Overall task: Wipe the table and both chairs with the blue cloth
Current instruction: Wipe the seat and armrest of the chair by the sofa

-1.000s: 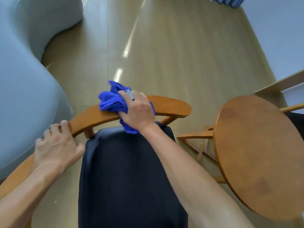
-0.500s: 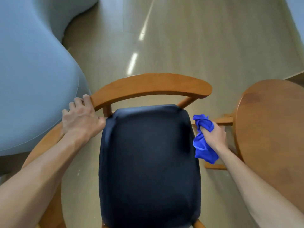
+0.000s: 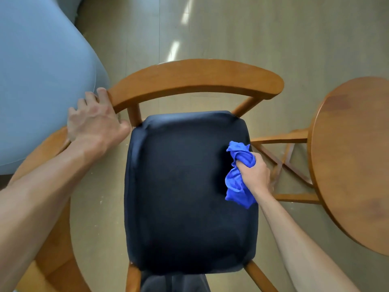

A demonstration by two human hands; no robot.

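Note:
A wooden chair with a curved backrest rail (image 3: 195, 79) and a dark padded seat (image 3: 185, 190) stands directly below me. My right hand (image 3: 255, 172) is closed around the bunched blue cloth (image 3: 236, 175), which touches the seat's right edge. My left hand (image 3: 94, 119) grips the left end of the curved rail. The round wooden table (image 3: 353, 161) stands to the right of the chair. A second chair is not in view.
A large grey-blue sofa (image 3: 42, 76) presses close on the left, right behind my left hand. Wooden table legs and crossbars (image 3: 284, 161) sit between chair and table. Pale wood floor (image 3: 231, 34) stretches beyond the chair.
My right hand left the backrest rail with the cloth, swung down to the chair's right side, then came in onto the seat's right edge. My left hand kept its hold on the rail.

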